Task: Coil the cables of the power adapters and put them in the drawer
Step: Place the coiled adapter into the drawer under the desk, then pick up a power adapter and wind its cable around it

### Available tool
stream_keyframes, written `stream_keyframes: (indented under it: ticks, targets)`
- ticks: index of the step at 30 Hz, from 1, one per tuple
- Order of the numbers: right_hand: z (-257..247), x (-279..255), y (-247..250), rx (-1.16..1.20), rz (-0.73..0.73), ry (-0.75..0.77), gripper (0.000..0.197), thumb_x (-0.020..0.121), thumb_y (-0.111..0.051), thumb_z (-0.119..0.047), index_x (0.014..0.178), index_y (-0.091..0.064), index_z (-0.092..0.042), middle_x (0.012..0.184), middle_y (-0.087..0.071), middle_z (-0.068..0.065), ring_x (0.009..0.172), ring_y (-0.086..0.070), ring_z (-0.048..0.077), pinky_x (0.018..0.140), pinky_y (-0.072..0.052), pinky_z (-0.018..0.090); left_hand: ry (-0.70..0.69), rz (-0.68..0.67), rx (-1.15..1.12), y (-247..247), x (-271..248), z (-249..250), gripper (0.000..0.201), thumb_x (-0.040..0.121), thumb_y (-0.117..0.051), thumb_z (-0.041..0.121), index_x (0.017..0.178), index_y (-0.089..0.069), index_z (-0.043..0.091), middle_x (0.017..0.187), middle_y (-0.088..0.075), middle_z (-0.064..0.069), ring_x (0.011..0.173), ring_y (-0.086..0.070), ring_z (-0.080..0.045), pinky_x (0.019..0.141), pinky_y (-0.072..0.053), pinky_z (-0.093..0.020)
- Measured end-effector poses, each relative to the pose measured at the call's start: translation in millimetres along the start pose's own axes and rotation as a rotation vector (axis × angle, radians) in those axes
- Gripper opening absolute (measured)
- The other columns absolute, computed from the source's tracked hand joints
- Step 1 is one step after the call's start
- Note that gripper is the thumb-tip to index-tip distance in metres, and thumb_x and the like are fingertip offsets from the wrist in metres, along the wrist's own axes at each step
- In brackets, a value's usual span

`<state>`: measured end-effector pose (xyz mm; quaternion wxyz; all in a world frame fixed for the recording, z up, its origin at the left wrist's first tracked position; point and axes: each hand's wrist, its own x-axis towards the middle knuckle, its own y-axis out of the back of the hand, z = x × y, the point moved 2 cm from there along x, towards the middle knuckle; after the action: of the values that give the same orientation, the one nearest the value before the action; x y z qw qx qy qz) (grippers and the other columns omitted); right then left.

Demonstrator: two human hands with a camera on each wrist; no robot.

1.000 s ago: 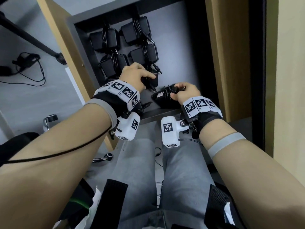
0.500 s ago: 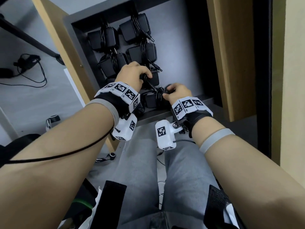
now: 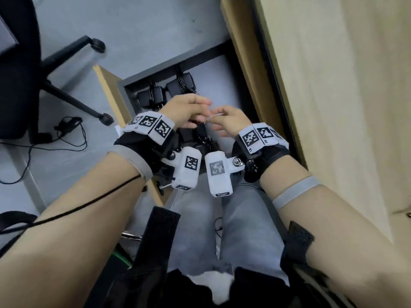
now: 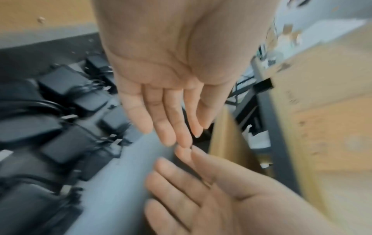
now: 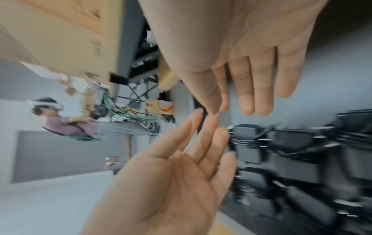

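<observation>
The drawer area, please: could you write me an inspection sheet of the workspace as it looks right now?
Surface: grey drawer floor, bare on its right side.
Job's things: black power adapters with coiled cables packed along the drawer's left side.
Clutter: nothing seen in the drawer.
Grippers: left hand and right hand both open, empty, fingertips nearly meeting above the drawer.
Cables: loose black cable on the floor, left.
Surroundings: office chair base; wooden cabinet side; a person seated in the background.
</observation>
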<state>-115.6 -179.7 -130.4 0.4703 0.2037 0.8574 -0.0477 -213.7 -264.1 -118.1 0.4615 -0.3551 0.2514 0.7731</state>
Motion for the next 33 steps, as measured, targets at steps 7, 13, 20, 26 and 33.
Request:
stream_keyframes:
  ticks: [7,13,20,26,33]
  targets:
    - [-61.0,-96.5,104.7,0.339,0.062,0.226,0.006,0.092,-0.056,-0.020,0.086,-0.055,-0.021,0.078,-0.063,-0.001,0.060,-0.058,0.008,0.056,-0.048,0.025,-0.303,-0.130,-0.014,-60.8,-37.5,126.5,0.017,0.094,-0.048,0.014,0.087,-0.059,0.025,0.062,-0.065,0.015,0.054,-0.054,0.003,0.051,-0.040,-0.013]
    - [-29.8,-161.6,239.1,0.389,0.337,0.261,0.012,0.092,-0.050,-0.009,0.099,-0.058,-0.016,0.081,-0.061,0.004,0.072,-0.059,0.016,0.063,-0.051,0.027,-0.396,-0.300,0.077,-180.0,-43.1,204.1,0.015,0.094,-0.048,0.012,0.093,-0.058,0.023,0.077,-0.065,0.010,0.063,-0.057,-0.003,0.055,-0.040,-0.015]
    - [28.2,-192.8,357.4,0.470,0.595,0.250,0.015,0.090,-0.048,-0.005,0.097,-0.057,-0.016,0.076,-0.059,0.000,0.065,-0.056,0.011,0.058,-0.045,0.020,-0.421,-0.344,0.185,-297.3,-23.0,260.2,0.013,0.091,-0.053,0.012,0.093,-0.058,0.024,0.085,-0.063,0.007,0.073,-0.057,-0.007,0.061,-0.042,-0.019]
    - [46.2,-164.4,399.0,0.569,0.647,0.204,0.015,0.086,-0.054,-0.003,0.089,-0.059,-0.016,0.079,-0.057,0.001,0.067,-0.052,0.010,0.049,-0.042,0.016,-0.488,-0.120,0.412,-342.2,26.1,287.5,0.053,0.083,-0.064,0.013,0.132,-0.045,0.011,0.130,-0.050,-0.007,0.115,-0.049,-0.016,0.098,-0.039,-0.024]
    - [31.9,-107.6,391.9,0.559,0.407,0.218,0.036,0.090,-0.048,0.002,0.126,-0.053,-0.002,0.124,-0.058,0.019,0.107,-0.054,0.023,0.076,-0.044,0.020,-0.598,-0.036,0.730,-348.0,92.3,292.7,0.091,0.055,-0.062,0.051,0.137,-0.040,0.020,0.134,-0.052,-0.006,0.124,-0.048,-0.025,0.108,-0.036,-0.041]
